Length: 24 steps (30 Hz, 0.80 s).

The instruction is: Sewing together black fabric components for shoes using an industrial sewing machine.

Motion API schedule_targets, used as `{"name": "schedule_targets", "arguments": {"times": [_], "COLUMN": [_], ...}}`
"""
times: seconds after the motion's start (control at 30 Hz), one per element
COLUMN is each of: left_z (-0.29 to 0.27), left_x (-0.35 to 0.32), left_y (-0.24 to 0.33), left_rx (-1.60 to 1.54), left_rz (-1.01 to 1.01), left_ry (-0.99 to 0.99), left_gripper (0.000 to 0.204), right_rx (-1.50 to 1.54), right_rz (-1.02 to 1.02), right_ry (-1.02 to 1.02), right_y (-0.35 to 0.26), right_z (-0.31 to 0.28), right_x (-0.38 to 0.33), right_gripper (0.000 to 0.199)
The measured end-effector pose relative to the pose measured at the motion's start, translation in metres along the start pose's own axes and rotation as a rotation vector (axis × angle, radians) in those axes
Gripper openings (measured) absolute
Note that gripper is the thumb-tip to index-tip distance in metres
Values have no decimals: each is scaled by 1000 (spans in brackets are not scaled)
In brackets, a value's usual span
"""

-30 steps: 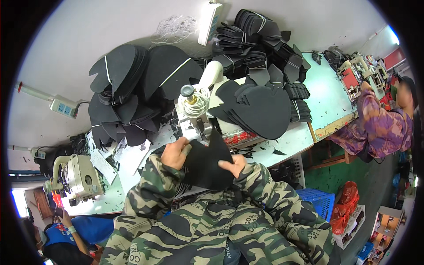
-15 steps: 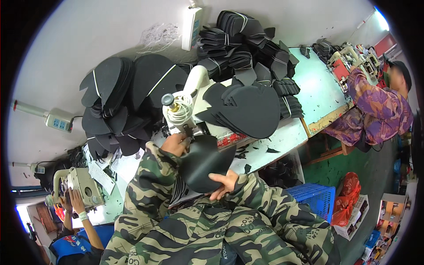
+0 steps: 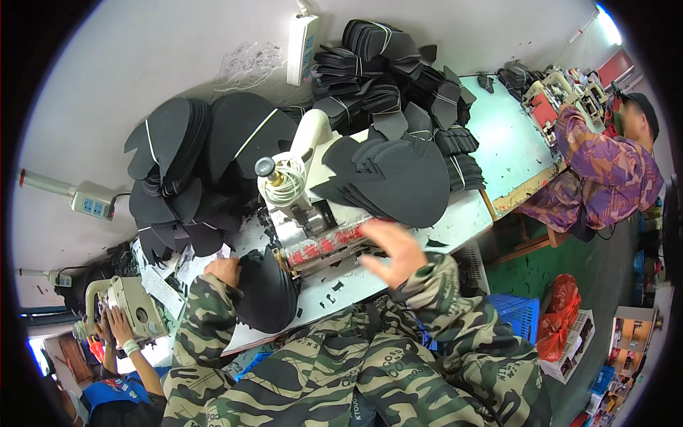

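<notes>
Left hand (image 3: 222, 271) pins the curved black foam piece (image 3: 267, 295) beside the white sewing machine (image 3: 299, 206); right hand (image 3: 391, 250) hovers, fingers spread, empty. One-handed, that piece could slide off the desk (image 3: 462, 220).

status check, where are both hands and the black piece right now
Left hand on the black piece at the table edge. Right hand open, blurred, above the table beside the sewing machine, holding nothing. Fan of black cut pieces just beyond it.

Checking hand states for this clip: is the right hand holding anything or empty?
Empty: the right hand hovers open, fingers spread, over the table edge near the stack of black pieces.
</notes>
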<state>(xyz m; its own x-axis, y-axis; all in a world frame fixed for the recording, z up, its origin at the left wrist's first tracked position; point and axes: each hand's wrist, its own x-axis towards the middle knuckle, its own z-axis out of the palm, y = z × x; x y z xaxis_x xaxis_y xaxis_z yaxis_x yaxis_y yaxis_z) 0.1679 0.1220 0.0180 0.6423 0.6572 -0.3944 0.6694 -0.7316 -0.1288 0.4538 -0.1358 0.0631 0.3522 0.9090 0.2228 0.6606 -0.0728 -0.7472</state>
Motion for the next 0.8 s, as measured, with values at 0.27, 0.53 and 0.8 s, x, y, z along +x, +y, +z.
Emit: {"name": "schedule_targets", "arguments": {"times": [0.27, 0.53, 0.8], "left_z": [-93, -52, -39], "left_x": [-25, 14, 50], "left_y": [54, 99, 99], "left_rx": [-895, -913, -846], "left_rz": [688, 113, 181], "left_ry": [-359, -78, 32], "left_gripper": [19, 23, 26], "right_rx": [493, 724, 888], "right_rz": [77, 662, 737], "right_ry": [-362, -295, -286], "right_y": [14, 20, 24], "right_z": [64, 68, 78], "right_x": [-23, 2, -1], "right_gripper": [55, 30, 34]}}
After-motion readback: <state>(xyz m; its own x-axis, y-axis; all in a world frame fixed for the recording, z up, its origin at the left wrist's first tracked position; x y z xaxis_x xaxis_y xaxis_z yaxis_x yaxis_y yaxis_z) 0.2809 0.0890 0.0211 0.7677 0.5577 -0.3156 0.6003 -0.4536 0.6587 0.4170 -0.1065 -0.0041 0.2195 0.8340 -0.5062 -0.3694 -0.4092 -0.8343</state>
